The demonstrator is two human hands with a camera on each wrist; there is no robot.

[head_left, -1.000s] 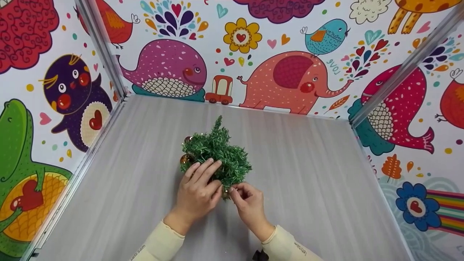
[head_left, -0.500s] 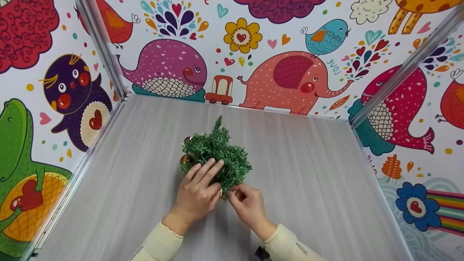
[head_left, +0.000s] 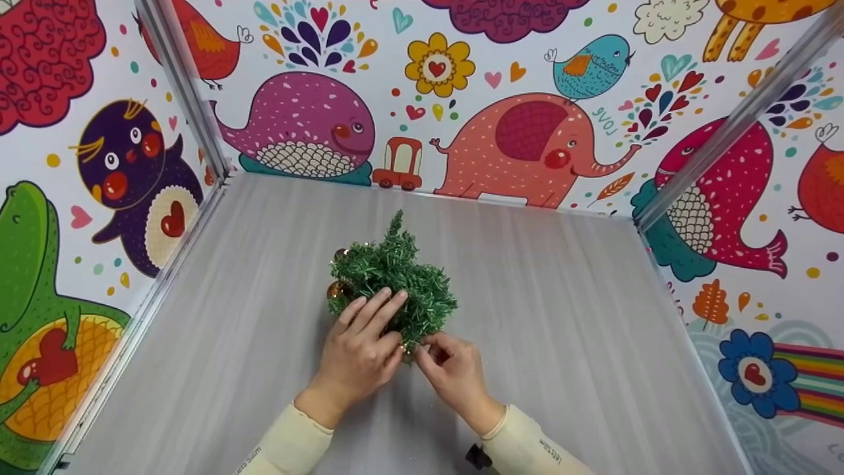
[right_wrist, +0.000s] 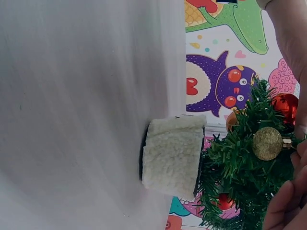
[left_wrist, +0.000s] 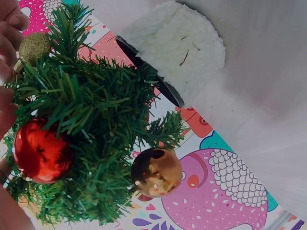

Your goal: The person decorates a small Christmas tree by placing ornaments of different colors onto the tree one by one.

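Note:
A small green Christmas tree [head_left: 402,264] stands on the table between my hands. Its base [right_wrist: 172,155] is wrapped in white fleece. My left hand [head_left: 359,353] holds the tree's near side, three fingers laid over the branches, thumb and index close to the front bauble. From the right, my right hand [head_left: 458,373] pinches with thumb and index at the cap end of a gold glitter bauble [right_wrist: 267,143] on the front branches; the loop is hidden by fingertips. A shiny red bauble [left_wrist: 43,151] and a shiny gold one [left_wrist: 157,172] hang on the tree.
The grey table [head_left: 560,316] has walls with printed cartoon animals at the back and both sides. Metal posts [head_left: 181,86] run up the corners. A small black object [head_left: 477,456] sits beside the right sleeve.
The right fingertips have shifted slightly left at the front branch, and the glitter bauble there has turned a little. The left hand stays on the tree almost unmoved.

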